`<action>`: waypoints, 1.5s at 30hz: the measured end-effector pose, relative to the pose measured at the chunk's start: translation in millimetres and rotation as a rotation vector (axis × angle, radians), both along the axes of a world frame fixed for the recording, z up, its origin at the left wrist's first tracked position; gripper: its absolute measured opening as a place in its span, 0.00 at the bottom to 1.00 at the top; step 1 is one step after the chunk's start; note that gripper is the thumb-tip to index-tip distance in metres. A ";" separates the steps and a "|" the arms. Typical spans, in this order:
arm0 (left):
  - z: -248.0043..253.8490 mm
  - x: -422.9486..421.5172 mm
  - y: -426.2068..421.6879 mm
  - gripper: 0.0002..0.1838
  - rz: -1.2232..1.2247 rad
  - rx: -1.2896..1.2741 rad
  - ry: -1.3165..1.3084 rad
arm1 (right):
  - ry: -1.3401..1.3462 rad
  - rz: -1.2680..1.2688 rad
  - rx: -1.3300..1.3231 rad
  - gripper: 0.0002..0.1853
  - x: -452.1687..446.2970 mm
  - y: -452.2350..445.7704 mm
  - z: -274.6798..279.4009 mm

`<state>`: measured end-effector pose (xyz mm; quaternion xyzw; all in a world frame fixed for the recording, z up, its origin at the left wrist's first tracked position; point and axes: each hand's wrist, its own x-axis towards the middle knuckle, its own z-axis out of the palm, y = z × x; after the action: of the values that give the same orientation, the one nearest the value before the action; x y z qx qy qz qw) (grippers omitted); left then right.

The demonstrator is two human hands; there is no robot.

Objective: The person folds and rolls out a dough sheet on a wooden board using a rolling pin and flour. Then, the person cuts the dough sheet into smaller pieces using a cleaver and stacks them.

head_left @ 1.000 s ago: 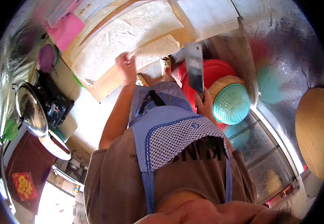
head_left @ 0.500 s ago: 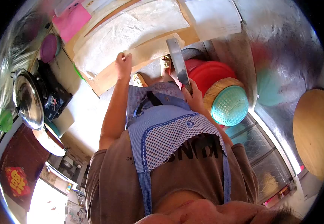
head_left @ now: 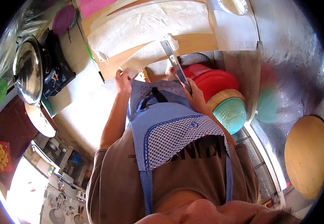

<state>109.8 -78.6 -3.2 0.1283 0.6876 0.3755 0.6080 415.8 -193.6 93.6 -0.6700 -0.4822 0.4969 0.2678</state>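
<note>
My left hand is closed, pinching the near left end of a pale strip of dough. The strip hangs slanting over the front edge of a wooden board. Behind it, a large floured dough sheet lies flat on the board. My right hand grips the handle of a broad-bladed cleaver. Its blade points up and away, and its far end meets the strip's right end. Whether the blade is under or against the strip I cannot tell.
Right of my legs stand a red tub and a teal basket. On the left are a lidded metal pan on a black stove and a purple lid. Printed white sheeting covers the table's right side.
My left hand has drawn the strip's left end slightly down, and the strip now slants more. The cleaver's end has come to the strip's right end. The whole view has shifted.
</note>
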 end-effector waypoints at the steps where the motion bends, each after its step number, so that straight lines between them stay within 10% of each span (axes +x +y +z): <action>1: 3.3 3.4 -4.9 0.11 -0.003 0.002 -0.013 | -0.002 0.009 -0.002 0.24 -1.0 4.2 3.5; 45: -1.1 -15.8 -16.5 0.14 0.252 0.008 -0.315 | -0.127 0.261 -0.141 0.22 -82.7 32.0 4.1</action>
<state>94.0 -95.1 -4.3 -0.0168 0.5930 0.4668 0.6559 333.1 -161.6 97.7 -0.6489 -0.5449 0.5168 0.1222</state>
